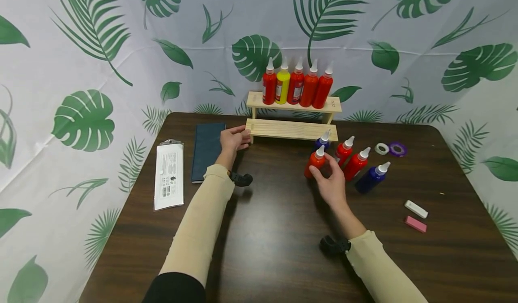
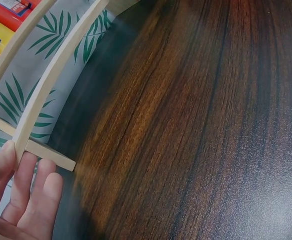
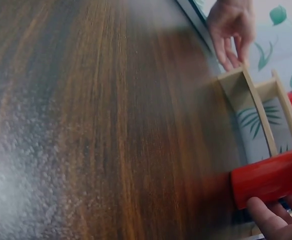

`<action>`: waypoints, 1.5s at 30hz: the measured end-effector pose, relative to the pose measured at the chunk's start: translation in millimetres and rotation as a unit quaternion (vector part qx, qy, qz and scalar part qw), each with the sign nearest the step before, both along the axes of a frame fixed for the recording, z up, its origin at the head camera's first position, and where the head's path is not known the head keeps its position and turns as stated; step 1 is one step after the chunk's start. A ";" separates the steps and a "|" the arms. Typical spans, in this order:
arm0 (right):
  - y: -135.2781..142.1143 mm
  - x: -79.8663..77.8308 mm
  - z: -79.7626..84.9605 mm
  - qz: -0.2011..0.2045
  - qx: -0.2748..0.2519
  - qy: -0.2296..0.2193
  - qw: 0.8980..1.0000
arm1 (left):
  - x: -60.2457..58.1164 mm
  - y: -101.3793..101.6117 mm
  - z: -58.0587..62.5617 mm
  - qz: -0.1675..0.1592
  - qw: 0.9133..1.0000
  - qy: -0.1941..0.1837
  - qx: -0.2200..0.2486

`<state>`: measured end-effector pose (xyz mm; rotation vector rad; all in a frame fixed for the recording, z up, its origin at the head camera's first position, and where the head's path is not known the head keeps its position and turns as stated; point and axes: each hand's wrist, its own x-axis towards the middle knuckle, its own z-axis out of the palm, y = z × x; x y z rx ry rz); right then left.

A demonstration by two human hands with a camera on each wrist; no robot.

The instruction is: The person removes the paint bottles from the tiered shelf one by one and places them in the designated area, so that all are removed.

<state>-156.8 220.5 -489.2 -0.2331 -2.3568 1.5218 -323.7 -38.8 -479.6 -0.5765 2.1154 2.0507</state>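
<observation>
Right hand (image 1: 332, 184) is gripping an orange-red bottle (image 1: 314, 164), just in front of a blue bottle (image 1: 323, 144) near the right end of the wooden stand (image 1: 289, 129). Left hand (image 1: 232, 142) is pinching the lower shelf's left end, and five other bottles (image 1: 297, 87) are hanging out up top.

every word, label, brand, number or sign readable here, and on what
No text reads clearly.
White rectangular packet: print and barcode, too small.
Pale wooden two-tier rack: mark at upper tier's right end, too small.
Red plastic bottles: visible labels too blurred.
Yellow plastic bottle: label too blurred.
</observation>
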 end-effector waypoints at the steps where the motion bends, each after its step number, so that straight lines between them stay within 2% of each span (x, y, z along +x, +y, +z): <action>1: -0.1 -0.6 -0.4 0.001 -0.003 0.001 1.000 | 0.2 -0.2 -0.3 0.001 1.000 0.001 0.000; 7: 1.4 -1.1 -2.3 0.002 -0.018 -0.007 1.000 | -0.2 -1.0 -2.6 0.000 1.000 0.001 0.001; 12: 6.7 5.0 6.1 0.014 -0.008 -0.023 1.000 | -0.9 -0.8 -2.6 -0.001 1.000 0.003 0.003; 17: 14.1 17.0 29.0 0.024 0.022 -0.009 0.999 | -0.9 -0.2 -1.4 0.001 1.000 -0.002 0.000; 22: 22.4 16.5 69.4 0.030 0.061 0.064 0.996 | -2.1 -0.5 0.5 0.003 1.000 -0.010 -0.007; 24: 25.8 8.1 88.5 0.036 0.071 0.085 0.993 | -2.4 -0.7 0.9 0.004 1.000 -0.011 -0.008; 26: 29.1 -4.4 106.9 0.037 0.099 0.079 0.991 | -2.4 -0.7 0.9 0.003 1.000 -0.010 -0.006; 30: 32.8 -37.8 139.9 0.050 0.138 -0.007 0.989 | -0.5 0.3 0.8 -0.004 1.000 -0.006 -0.006; 33: 32.5 -68.4 156.5 0.064 0.164 -0.079 0.981 | 0.9 -0.3 1.0 -0.005 1.000 -0.002 -0.006; 36: 33.0 -100.8 161.9 0.061 0.178 -0.111 0.976 | 1.7 -1.0 1.9 -0.008 1.000 -0.002 -0.004; 39: 35.3 -127.7 158.4 0.056 0.173 -0.126 0.975 | 1.3 -1.6 1.6 -0.010 1.000 -0.002 -0.002; 42: 37.8 -145.1 150.8 0.056 0.167 -0.130 0.976 | 0.2 -1.8 -0.1 -0.010 1.000 0.000 -0.002; 45: 38.6 -155.7 144.5 0.063 0.161 -0.129 0.977 | -0.7 -1.5 -0.8 -0.007 1.000 0.004 -0.001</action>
